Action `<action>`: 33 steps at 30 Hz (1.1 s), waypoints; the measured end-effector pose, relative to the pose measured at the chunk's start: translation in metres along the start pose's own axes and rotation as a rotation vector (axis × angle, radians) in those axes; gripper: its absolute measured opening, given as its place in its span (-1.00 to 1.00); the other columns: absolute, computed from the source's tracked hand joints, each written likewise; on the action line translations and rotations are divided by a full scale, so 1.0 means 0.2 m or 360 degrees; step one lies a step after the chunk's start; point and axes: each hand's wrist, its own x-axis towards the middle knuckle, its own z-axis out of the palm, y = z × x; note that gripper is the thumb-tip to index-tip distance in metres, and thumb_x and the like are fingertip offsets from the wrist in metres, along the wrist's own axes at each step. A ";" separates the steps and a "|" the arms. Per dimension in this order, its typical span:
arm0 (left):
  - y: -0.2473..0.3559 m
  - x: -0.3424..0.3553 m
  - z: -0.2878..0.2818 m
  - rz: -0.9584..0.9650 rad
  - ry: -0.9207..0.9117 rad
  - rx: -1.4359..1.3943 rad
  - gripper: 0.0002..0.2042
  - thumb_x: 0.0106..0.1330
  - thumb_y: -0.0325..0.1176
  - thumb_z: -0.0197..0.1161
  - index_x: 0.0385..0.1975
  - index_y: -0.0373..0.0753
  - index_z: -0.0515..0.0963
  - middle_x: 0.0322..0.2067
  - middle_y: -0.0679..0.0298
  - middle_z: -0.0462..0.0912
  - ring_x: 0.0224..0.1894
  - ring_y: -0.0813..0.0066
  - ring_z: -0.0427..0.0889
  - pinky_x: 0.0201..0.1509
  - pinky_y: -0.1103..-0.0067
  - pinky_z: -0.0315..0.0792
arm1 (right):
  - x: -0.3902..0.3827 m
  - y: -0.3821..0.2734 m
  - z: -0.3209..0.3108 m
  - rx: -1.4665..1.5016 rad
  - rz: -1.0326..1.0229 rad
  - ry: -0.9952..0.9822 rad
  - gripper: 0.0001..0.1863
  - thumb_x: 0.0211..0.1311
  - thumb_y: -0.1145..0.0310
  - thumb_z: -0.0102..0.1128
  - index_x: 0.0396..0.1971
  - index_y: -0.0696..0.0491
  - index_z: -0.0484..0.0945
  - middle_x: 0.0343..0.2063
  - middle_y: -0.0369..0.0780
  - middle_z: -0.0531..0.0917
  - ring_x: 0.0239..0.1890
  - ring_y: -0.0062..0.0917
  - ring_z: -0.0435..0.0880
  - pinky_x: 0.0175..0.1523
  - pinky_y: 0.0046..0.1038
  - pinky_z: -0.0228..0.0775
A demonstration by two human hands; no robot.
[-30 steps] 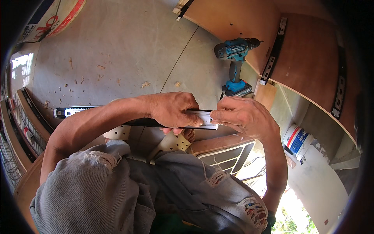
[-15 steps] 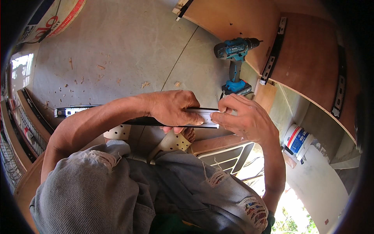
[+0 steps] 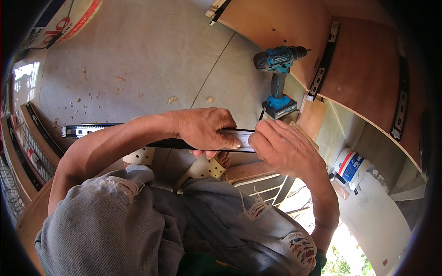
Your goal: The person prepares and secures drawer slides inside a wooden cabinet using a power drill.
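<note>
A long black and silver drawer slide [image 3: 242,135] lies crosswise above my knees, its perforated end sticking out past my left forearm. My left hand [image 3: 207,129] is closed around it, thumb along the silver channel and fingertips showing beneath. Over the slide's right end my right hand [image 3: 289,148] is closed, its fingers curled and covering that tip. What the right fingertips do there is hidden. Beyond the right hand a teal and black cordless drill [image 3: 278,78] stands upright on its battery.
A wooden cabinet [image 3: 363,78] with black slides [image 3: 322,64] mounted stands at right. Paint buckets are at upper left [image 3: 64,23] and right [image 3: 352,166]. Wood shavings [image 3: 172,100] dot the tiled floor. Wire-fronted wooden frames [image 3: 41,133] lean at left.
My right hand has shifted slightly down and its fingers have curled further over the slide's end, hiding the tip that showed before. The left hand keeps its place.
</note>
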 end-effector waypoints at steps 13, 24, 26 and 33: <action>-0.01 0.00 0.01 -0.0047 0.0018 -0.0030 -0.56 0.49 -0.05 0.10 -0.39 -0.40 0.55 -0.67 0.28 0.56 -0.69 0.56 0.55 -0.58 0.55 0.44 | -0.01 0.03 0.04 0.0221 0.0019 0.0009 -0.90 0.17 0.44 0.11 -0.35 0.09 0.41 -0.31 -0.18 0.41 -0.13 -0.34 0.57 -0.02 -0.31 0.47; -0.03 0.01 0.01 -0.0055 0.0005 -0.0063 -0.56 0.48 -0.04 0.10 -0.34 -0.40 0.58 -0.66 0.29 0.58 -0.69 0.58 0.55 -0.57 0.57 0.44 | 0.01 0.01 0.07 0.0199 0.0115 0.0003 -0.90 0.20 0.45 0.18 -0.35 0.08 0.45 -0.36 -0.17 0.38 -0.21 -0.31 0.59 -0.16 -0.23 0.43; -0.03 0.01 0.01 -0.0071 0.0020 -0.0104 -0.56 0.48 -0.04 0.11 -0.33 -0.40 0.58 -0.64 0.28 0.58 -0.67 0.57 0.56 -0.56 0.56 0.45 | 0.01 0.02 0.11 0.0306 0.0169 0.0083 -0.89 0.21 0.44 0.18 -0.33 0.08 0.44 -0.35 -0.17 0.38 -0.23 -0.28 0.59 -0.16 -0.21 0.44; -0.04 0.00 0.01 -0.0078 0.0081 -0.0046 -0.56 0.48 -0.04 0.10 -0.30 -0.39 0.59 -0.63 0.27 0.59 -0.67 0.55 0.56 -0.56 0.54 0.44 | 0.02 0.03 0.13 0.0221 0.0072 0.0092 -0.90 0.22 0.47 0.05 -0.34 0.13 0.34 -0.34 -0.11 0.40 -0.25 -0.26 0.64 -0.20 -0.24 0.55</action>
